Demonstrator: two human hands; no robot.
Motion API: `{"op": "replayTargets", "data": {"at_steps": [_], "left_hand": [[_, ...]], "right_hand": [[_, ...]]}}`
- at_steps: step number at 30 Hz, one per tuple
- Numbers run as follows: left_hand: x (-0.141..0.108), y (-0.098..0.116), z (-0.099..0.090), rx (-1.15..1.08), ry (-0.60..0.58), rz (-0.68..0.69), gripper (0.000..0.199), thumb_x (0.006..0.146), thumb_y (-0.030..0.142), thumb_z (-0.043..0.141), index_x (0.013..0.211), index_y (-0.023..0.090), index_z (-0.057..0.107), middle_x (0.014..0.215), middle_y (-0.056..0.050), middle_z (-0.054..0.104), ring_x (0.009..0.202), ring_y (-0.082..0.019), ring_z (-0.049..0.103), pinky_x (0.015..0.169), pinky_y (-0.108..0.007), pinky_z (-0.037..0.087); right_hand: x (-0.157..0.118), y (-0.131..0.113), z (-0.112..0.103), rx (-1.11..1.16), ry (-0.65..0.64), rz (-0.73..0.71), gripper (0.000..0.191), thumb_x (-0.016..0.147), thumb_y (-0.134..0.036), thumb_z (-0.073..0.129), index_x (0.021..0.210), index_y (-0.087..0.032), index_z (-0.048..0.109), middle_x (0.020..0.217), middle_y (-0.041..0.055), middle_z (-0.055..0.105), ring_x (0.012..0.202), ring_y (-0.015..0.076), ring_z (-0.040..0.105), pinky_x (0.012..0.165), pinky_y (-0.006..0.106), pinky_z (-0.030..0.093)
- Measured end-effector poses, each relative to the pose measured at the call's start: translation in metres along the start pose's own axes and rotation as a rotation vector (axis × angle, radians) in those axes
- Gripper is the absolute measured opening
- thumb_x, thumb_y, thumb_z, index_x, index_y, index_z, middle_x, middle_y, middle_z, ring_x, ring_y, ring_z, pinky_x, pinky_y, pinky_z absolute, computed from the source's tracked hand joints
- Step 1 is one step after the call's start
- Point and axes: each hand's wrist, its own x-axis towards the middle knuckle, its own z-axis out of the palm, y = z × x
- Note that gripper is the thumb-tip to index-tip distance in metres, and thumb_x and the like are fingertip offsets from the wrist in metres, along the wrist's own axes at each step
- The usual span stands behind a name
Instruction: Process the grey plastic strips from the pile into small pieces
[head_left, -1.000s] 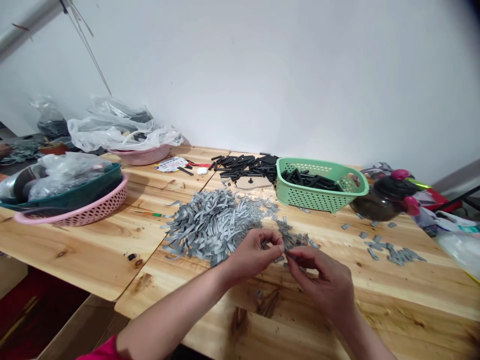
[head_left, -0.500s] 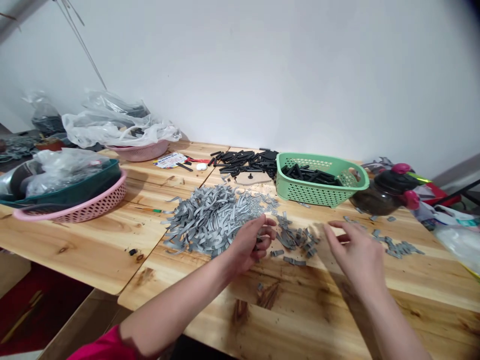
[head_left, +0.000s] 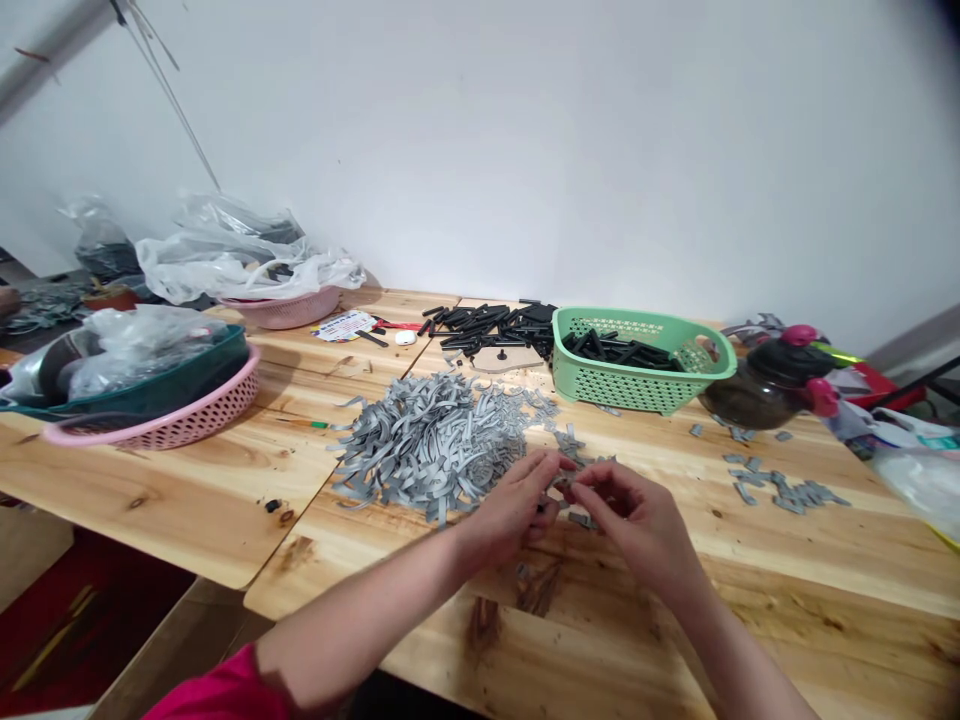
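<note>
My left hand (head_left: 521, 505) is closed in front of the pile, its thumb and fingers pinched round a small grey strip piece (head_left: 561, 484). My right hand (head_left: 639, 515) meets it there, with thumb and forefinger pinching at the same piece; the fingers hide most of it. Left of and behind the hands lies a large heap of grey strips (head_left: 427, 435). A smaller group of grey pieces (head_left: 571, 443) sits just behind the fingertips, partly covered by them. More short grey pieces (head_left: 799, 494) are scattered on the table to the right.
A green basket (head_left: 637, 388) with black rods (head_left: 615, 348) stands at the back, beside loose black rods (head_left: 495, 325). A dark pot-like vessel with pink knobs (head_left: 765, 385) is at right. Pink baskets (head_left: 187, 420) with plastic bags (head_left: 150, 345) stand left on the wooden table (head_left: 750, 580).
My right hand has moved left from the open table to meet my left hand at the fingertips. A few more grey pieces show in the scatter at right.
</note>
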Motion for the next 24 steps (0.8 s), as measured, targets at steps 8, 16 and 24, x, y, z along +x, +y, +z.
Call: {"op": "replayTargets", "data": {"at_steps": [8, 16, 24], "left_hand": [[0.005, 0.001, -0.005, 0.24, 0.046, 0.16, 0.034, 0.07, 0.044, 0.077, 0.078, 0.012, 0.069, 0.058, 0.002, 0.053, 0.046, -0.004, 0.033, 0.045, -0.019, 0.022], [0.005, 0.001, -0.007, -0.006, 0.033, 0.097, 0.035, 0.069, 0.043, 0.078, 0.082, 0.013, 0.064, 0.053, 0.007, 0.048, 0.036, -0.001, 0.021, 0.036, -0.021, 0.01], [0.001, 0.002, -0.004, -0.082, 0.057, 0.035, 0.04, 0.065, 0.046, 0.081, 0.08, 0.016, 0.058, 0.045, 0.011, 0.031, 0.038, -0.003, 0.016, 0.037, -0.021, 0.008]], "right_hand": [[-0.004, 0.004, -0.003, 0.119, 0.089, 0.016, 0.027, 0.086, -0.038, 0.064, 0.105, -0.019, 0.065, 0.093, 0.0058, 0.066, 0.076, 0.0164, 0.066, 0.062, 0.024, 0.059], [-0.001, 0.004, -0.008, -0.027, 0.012, -0.247, 0.008, 0.091, -0.023, 0.058, 0.097, -0.02, 0.063, 0.105, 0.0066, 0.061, 0.084, 0.0145, 0.062, 0.062, 0.021, 0.055], [0.001, 0.013, -0.003, -0.027, 0.015, -0.32, 0.007, 0.087, -0.02, 0.065, 0.093, -0.023, 0.068, 0.087, 0.0017, 0.067, 0.076, 0.0125, 0.064, 0.062, 0.019, 0.054]]}}
